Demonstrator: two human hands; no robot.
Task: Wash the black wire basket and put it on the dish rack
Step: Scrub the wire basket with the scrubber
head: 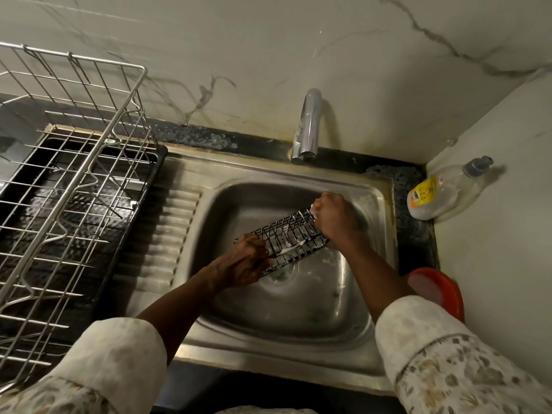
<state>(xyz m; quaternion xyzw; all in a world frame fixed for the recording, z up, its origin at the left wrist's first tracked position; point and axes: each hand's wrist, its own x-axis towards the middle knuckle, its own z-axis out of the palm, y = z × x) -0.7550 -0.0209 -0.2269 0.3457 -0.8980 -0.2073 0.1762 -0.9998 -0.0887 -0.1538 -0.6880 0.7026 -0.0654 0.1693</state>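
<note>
The person wears wide, loose sleeves. The left sleeve (113, 366) and the right sleeve (442, 363) are cream cloth with small grey-brown flowers and leaves all over. A thin dark line runs around the right sleeve near its end. Past the sleeves, the left forearm (185, 303) and right forearm (373, 273) are bare, down to the left hand (243, 265) and right hand (336, 218).
</note>
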